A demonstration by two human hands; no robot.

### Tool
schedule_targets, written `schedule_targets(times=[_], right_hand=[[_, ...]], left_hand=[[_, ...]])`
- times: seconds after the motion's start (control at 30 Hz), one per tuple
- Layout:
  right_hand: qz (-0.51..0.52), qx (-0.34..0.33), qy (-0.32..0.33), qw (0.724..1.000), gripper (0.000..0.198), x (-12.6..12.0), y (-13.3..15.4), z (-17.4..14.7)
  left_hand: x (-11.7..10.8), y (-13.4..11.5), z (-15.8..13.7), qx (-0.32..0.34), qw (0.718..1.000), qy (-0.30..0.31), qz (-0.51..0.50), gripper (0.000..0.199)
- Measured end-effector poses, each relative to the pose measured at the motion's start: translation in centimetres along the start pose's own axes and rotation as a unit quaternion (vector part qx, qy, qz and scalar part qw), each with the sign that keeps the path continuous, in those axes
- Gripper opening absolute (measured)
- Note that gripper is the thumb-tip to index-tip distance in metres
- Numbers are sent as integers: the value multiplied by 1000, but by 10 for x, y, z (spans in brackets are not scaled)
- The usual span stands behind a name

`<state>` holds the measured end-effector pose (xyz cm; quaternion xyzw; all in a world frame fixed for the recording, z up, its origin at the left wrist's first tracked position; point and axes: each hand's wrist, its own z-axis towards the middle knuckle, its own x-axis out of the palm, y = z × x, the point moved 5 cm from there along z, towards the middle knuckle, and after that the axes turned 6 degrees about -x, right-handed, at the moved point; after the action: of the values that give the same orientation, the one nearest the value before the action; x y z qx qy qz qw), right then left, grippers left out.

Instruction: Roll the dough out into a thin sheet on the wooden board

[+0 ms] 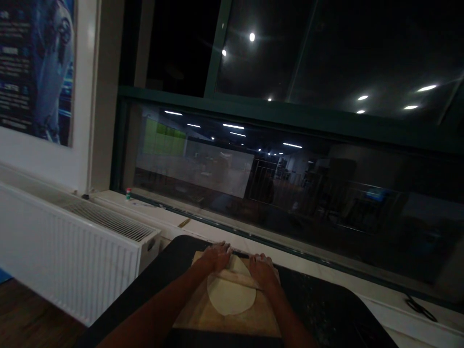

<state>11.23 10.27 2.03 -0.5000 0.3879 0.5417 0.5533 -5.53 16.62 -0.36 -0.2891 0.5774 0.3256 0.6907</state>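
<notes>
A round, flattened sheet of dough [231,299] lies on a wooden board [203,316]. Across its upper half runs a wooden rolling pin [236,277]. Over the pin's left end is my left hand [217,256], its fingers curled and pale with flour. My right hand [262,268] covers the right end, also floury and with bent fingers. The dough shows both in front of the pin and beyond it, between the hands. The pin's ends are hidden under my hands.
The board rests on a black table [308,299] with flour specks at its right. Behind it run a pale windowsill [217,229] and a dark window. A white radiator [72,241] stands at left. A small red-and-green bottle [128,194] and a black looped object [420,308] sit on the sill.
</notes>
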Motion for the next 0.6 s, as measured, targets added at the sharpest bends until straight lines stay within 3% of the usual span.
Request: schedule_targets(times=[0.23, 0.47, 0.6], right_hand=[[12, 75, -13, 997, 39, 1, -7, 13], [27, 60, 18, 998, 43, 18, -1, -1], [20, 63, 30, 997, 50, 21, 4, -21]], left_hand=[[-4, -1, -2, -52, 998, -23, -7, 39], [-8, -2, -15, -125, 989, -72, -43, 48], [-1, -7, -30, -131, 984, -97, -77, 51]])
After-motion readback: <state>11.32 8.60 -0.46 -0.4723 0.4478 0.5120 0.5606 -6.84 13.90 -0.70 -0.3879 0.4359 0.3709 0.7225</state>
